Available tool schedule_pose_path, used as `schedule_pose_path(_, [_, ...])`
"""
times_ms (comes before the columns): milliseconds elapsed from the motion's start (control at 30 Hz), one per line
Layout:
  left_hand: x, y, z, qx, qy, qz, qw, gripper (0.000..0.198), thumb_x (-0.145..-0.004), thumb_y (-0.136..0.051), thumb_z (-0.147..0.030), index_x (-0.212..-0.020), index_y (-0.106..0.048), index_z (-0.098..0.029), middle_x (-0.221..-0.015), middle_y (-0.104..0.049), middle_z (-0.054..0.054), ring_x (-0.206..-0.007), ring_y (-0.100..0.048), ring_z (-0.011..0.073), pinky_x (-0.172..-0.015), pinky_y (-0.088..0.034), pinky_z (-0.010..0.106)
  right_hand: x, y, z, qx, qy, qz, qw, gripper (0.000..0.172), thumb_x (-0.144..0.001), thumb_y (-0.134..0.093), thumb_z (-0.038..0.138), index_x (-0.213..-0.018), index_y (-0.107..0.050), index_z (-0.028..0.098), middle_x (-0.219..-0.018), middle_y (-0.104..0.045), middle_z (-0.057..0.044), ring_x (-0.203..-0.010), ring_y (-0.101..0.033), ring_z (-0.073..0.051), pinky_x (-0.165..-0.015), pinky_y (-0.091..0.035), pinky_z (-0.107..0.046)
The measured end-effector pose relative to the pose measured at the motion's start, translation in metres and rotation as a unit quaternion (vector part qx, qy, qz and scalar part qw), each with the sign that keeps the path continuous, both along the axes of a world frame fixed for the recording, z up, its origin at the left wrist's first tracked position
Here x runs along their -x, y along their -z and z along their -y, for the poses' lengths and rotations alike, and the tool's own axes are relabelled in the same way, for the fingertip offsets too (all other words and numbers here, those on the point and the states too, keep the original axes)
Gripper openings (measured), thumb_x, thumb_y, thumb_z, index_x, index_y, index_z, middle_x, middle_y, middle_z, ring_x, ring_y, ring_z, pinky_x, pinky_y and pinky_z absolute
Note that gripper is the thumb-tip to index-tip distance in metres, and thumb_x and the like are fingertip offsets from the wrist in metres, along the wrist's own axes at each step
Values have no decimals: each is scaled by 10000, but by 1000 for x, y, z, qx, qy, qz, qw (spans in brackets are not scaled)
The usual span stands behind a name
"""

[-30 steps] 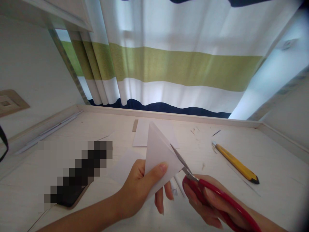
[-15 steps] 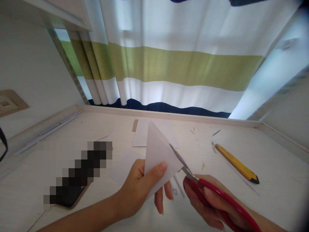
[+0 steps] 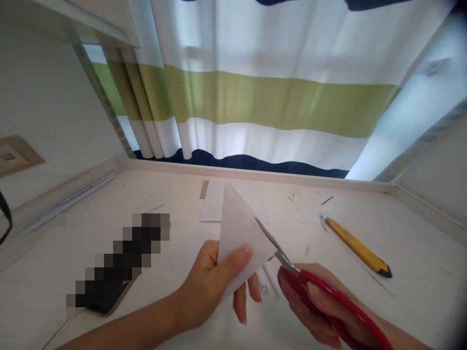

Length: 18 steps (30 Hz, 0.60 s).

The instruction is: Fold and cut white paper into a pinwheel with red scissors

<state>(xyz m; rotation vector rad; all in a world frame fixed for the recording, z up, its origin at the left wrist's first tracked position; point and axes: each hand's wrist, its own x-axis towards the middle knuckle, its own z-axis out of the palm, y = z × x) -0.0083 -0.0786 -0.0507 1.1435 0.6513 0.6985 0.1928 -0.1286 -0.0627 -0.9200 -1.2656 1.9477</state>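
A folded piece of white paper [image 3: 239,221] is pinched in my left hand [image 3: 209,282], the thumb lying across its front and other fingers behind. It points upward in a triangle. My right hand [image 3: 310,296] is wrapped around the red handles of a pair of scissors [image 3: 346,301]. The scissors' blades lie along the paper's right edge, close to its lower right corner. Whether the blades have cut into the paper I cannot tell. Behind the folded paper, a white sheet [image 3: 213,206] lies on the desk, and another pale sheet [image 3: 189,250] is partly hidden by my left hand.
On the right lies a yellow utility knife [image 3: 355,245], with a thin dark strip [image 3: 327,200] beyond it. A black phone [image 3: 109,291], partly pixelated, rests at the left. Small scraps dot the white desk [image 3: 292,233]. A striped curtain [image 3: 255,97] hangs behind the raised back edge.
The scissors' tip has shifted very slightly left along the paper's edge. My left hand and the folded paper have stayed nearly still.
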Motion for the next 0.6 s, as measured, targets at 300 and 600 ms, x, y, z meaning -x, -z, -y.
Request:
schedule_pose_path(300, [-1, -3, 0, 10, -2, 9, 1000, 444, -801, -435, -389, -526, -579, -73, -451, -575, 35, -310, -510, 59, -308, -328, 108, 2, -3, -3, -12, -4, 16, 1000, 353, -757, -451, 505, -745, -450, 152, -447, -356, 85, -339, -271, -22, -312, -205, -147])
schedule_pose_path(600, [-1, -5, 0, 21, 6, 35, 999, 339, -810, -439, -354, -740, -638, -89, -478, -589, 19, -325, -526, 56, -311, -337, 94, 2, -4, -3, -14, 7, 30, 999, 376, -754, -440, 520, -665, -437, 155, -422, -353, 87, -324, -262, -14, -304, -192, -142])
